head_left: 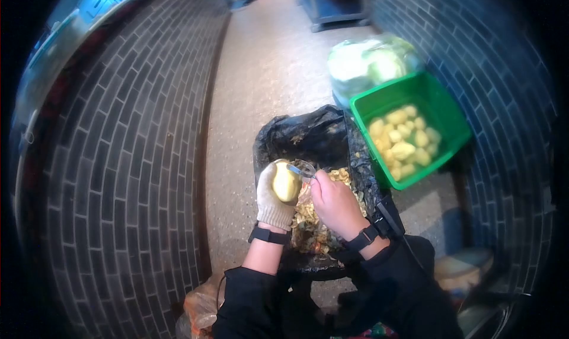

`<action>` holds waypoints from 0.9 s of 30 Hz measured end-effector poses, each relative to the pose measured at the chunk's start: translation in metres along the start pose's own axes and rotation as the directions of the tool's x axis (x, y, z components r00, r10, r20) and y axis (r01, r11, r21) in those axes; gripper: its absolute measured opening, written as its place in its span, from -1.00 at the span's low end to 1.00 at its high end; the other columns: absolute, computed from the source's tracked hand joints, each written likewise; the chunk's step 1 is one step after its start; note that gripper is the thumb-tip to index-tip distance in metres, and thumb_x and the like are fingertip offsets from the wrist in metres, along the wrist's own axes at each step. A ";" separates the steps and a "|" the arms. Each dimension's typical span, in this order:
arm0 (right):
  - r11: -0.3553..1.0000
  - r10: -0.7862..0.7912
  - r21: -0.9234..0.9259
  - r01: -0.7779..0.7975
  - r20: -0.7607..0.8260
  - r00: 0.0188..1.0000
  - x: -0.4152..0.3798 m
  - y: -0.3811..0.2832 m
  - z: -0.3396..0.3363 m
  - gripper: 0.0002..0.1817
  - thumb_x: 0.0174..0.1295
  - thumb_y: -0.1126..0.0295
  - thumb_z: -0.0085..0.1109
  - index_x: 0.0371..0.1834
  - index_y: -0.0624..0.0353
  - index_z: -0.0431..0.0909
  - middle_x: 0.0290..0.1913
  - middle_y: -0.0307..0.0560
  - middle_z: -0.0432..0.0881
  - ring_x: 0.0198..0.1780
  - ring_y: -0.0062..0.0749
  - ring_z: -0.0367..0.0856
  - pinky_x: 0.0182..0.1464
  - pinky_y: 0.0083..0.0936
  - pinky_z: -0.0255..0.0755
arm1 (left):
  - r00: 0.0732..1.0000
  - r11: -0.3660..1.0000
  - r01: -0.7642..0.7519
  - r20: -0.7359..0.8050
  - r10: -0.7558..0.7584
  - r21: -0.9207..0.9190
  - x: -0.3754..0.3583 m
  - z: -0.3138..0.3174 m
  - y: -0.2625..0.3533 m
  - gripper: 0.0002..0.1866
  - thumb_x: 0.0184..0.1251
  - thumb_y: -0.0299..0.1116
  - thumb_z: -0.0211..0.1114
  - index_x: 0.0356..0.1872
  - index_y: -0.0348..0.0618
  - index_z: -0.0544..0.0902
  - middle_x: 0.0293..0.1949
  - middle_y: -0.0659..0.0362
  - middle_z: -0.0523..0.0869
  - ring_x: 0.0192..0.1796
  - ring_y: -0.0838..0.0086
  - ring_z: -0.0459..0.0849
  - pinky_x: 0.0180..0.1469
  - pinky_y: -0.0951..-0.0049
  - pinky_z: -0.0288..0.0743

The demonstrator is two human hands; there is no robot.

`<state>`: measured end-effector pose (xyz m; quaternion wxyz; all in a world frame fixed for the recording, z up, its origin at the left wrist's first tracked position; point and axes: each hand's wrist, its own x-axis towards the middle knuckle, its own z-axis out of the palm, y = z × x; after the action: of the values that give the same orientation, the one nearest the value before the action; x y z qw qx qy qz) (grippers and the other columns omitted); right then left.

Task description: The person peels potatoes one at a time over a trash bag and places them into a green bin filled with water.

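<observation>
A peeled, pale yellow potato (pixel 285 183) lies in my left hand (pixel 271 199), which wears a whitish knit glove and is closed around it. My bare right hand (pixel 336 201) grips a peeler (pixel 302 170), whose metal head is at the upper part of the potato. Most of the peeler's handle is hidden by my fingers. Both hands are above a bin lined with a black bag (pixel 305 127). Inside it lies a heap of potato peelings (pixel 317 223).
A green crate (pixel 441 102) with several peeled potatoes (pixel 403 140) stands right of the bin. Behind it is a clear bag of pale green produce (pixel 370 60). Brick walls (pixel 130 131) rise on both sides. A wheeled cart (pixel 335 7) stands farther back; an orange-tinted plastic bag (pixel 201 303) is at lower left.
</observation>
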<state>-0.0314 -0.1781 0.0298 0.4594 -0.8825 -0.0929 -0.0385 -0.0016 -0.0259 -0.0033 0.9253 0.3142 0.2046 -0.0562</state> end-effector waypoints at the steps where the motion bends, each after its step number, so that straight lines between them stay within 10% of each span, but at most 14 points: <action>1: 1.000 -0.027 0.011 0.027 -0.021 0.999 0.001 0.000 0.001 -0.81 0.40 0.29 -0.07 -0.27 0.18 0.41 -0.54 0.24 0.56 -0.48 0.18 0.58 -0.43 0.05 0.42 | 0.999 0.998 -0.030 -0.013 0.031 0.049 -0.001 0.005 -0.002 -0.57 0.38 0.05 0.07 -0.08 -0.10 0.59 -0.16 0.07 0.71 -0.11 0.23 0.69 -0.06 0.27 0.59; 16: 0.999 0.005 -0.041 0.008 0.303 0.953 -0.026 -0.019 0.027 -0.74 0.40 0.26 -0.10 -0.25 0.26 0.42 -0.50 0.30 0.56 -0.40 0.26 0.57 -0.32 0.06 0.41 | 0.974 0.985 -0.086 -0.221 0.052 -0.149 0.009 -0.020 0.018 -0.57 0.28 0.09 0.21 -0.17 -0.10 0.58 -0.35 0.11 0.68 -0.45 0.30 0.66 -0.38 0.31 0.62; 20: 0.995 0.103 -0.013 -0.103 0.263 0.959 -0.012 -0.012 0.008 -0.75 0.41 0.26 -0.09 -0.28 0.23 0.43 -0.45 0.29 0.57 -0.35 0.24 0.57 -0.29 0.04 0.38 | 0.969 0.992 -0.100 -0.236 0.079 -0.077 0.018 -0.014 0.018 -0.51 0.37 0.14 0.01 -0.17 -0.12 0.59 -0.35 0.08 0.67 -0.34 0.21 0.65 -0.25 0.25 0.57; 27: 0.999 0.052 -0.021 -0.050 0.118 0.992 0.000 0.017 -0.001 -0.75 0.41 0.25 -0.06 -0.26 0.24 0.45 -0.41 0.30 0.59 -0.29 0.23 0.59 -0.27 -0.04 0.41 | 0.992 0.997 0.050 -0.123 -0.042 0.063 -0.008 0.012 0.019 -0.55 0.33 0.16 0.24 -0.21 -0.05 0.56 -0.38 0.15 0.64 -0.40 0.35 0.65 -0.35 0.29 0.61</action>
<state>-0.0281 -0.1885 0.0165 0.4461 -0.8894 -0.0970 0.0250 -0.0004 -0.0186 0.0191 0.8988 0.3423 0.2658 -0.0651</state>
